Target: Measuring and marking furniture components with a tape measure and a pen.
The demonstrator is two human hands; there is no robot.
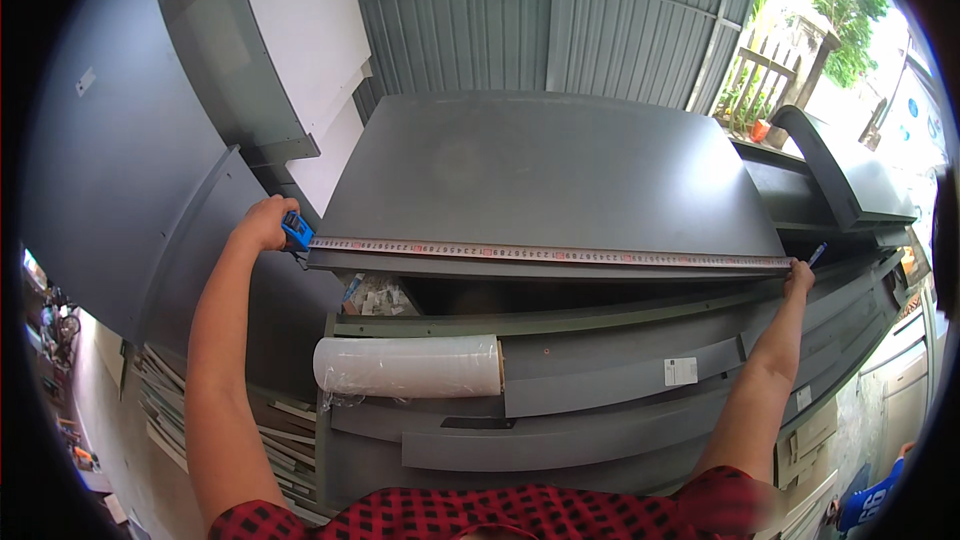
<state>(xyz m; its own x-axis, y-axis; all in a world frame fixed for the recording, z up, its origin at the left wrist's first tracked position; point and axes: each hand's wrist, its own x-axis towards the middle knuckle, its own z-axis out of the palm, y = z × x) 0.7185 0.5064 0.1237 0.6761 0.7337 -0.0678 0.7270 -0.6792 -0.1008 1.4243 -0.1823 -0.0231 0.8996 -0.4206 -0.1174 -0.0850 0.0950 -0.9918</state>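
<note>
A tape measure [297,230] with a blue case is gripped in my left hand [264,224] at the left edge of a large dark grey panel [540,170]. Its pulled-out blade [550,255] runs straight across the panel close to the near edge. At the panel's right corner, the fingers of my right hand [800,278] are closed at the blade's far end. A slim blue-and-white pen [819,253] sticks up from that same hand. How the fingers hold the blade end and pen is too small to make out.
Nearer me, a roll of clear plastic film [408,367] lies on stacked grey panels [560,445]. Tall grey panels [120,120] stand at the left. Behind is a corrugated metal wall [460,30]. A curved grey piece [830,165] rests at the right. Part of another person [870,500] shows lower right.
</note>
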